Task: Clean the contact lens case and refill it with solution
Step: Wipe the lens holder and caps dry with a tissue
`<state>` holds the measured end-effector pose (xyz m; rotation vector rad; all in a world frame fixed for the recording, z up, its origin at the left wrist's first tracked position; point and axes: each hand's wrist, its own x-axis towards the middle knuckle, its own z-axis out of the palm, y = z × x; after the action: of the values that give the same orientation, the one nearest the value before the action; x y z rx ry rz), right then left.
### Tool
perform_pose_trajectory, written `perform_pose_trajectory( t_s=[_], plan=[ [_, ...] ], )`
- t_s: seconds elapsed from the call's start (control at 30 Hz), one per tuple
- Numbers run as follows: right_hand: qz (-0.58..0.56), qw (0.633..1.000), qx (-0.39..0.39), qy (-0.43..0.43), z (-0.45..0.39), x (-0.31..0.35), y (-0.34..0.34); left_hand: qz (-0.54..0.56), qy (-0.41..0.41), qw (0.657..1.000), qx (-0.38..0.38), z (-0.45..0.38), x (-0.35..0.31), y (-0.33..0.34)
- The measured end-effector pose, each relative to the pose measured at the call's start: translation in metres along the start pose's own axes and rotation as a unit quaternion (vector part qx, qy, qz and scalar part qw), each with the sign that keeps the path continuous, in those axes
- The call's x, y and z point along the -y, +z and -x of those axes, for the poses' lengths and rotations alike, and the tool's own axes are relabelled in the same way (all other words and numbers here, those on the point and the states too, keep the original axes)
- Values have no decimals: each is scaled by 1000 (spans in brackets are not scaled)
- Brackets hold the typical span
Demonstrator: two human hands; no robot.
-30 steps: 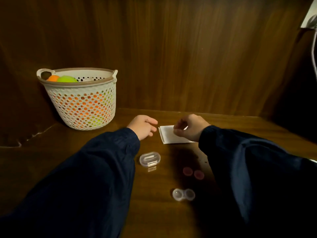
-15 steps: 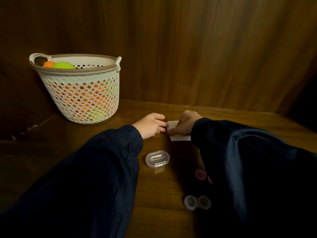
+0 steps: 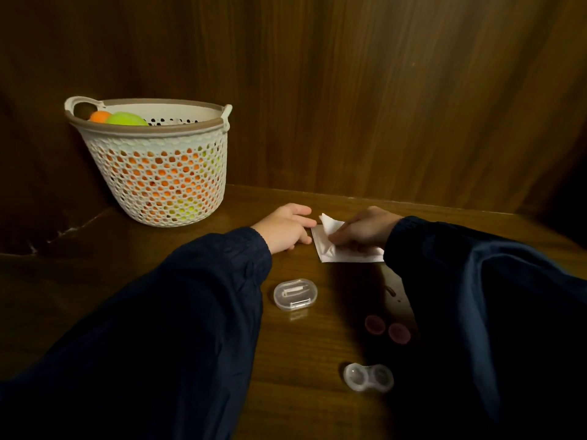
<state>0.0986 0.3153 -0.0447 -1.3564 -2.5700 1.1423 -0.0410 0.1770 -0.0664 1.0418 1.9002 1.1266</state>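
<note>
A clear two-well contact lens case lies uncapped on the wooden table near me. Its two pink caps sit just beyond it, side by side. A white folded tissue lies farther back. My right hand pinches the tissue's top layer and lifts a corner of it. My left hand rests on the table beside the tissue's left edge, its fingertips touching or nearly touching the tissue. A small clear oval box with a tool inside sits between the tissue and the lens case.
A white perforated basket holding orange and green balls stands at the back left. Dark wood panels close in the table at the back and left. My dark sleeves cover much of the near table.
The view has shifted slightly. My right hand has lifted a corner of the tissue's top layer. My left hand stays at the tissue's left edge.
</note>
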Motion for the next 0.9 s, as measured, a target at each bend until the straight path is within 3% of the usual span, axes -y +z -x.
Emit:
perform_pose_trajectory(
  t_s=[0.37, 0.9],
  plan=[
    [-106, 993, 20, -44, -4, -22, -3, -45, 8, 999, 20, -1, -15, 4],
    [-82, 995, 16, -58, 3, -21, -2, -42, 29, 999, -9, 2, -25, 14]
  ],
)
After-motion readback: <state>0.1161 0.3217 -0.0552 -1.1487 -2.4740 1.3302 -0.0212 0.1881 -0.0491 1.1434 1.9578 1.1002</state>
